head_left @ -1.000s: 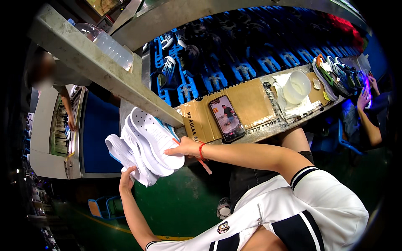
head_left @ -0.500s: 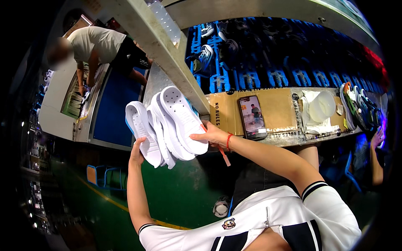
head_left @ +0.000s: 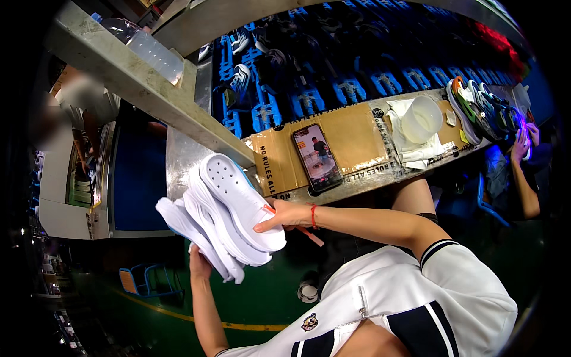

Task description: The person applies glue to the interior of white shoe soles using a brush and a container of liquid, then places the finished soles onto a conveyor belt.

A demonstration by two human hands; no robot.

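Observation:
A bunch of white shoe soles (head_left: 221,214) is held between my two hands, left of the cardboard. The foremost sole faces up and shows small holes near its far end. My right hand (head_left: 284,215) is closed on the near end of these soles, its thumb on the upper face. A thin orange strip (head_left: 310,237) pokes out from under that hand; what it belongs to is hidden. My left hand (head_left: 199,262) grips the outer soles from the lower left, with most of its fingers behind them.
A phone (head_left: 316,157) lies on cardboard (head_left: 357,140) beside a plastic cup (head_left: 422,119) on white cloth. A metal post (head_left: 160,89) slants past the bench. Shoes (head_left: 476,110) stand at right, near another person's hands (head_left: 523,143). Blue racks (head_left: 351,89) stretch behind; blurred people are at left.
The view has shifted. The soles and both hands sit lower and further left, and the outer soles have tipped from face-up to edge-on. Both hands keep their hold.

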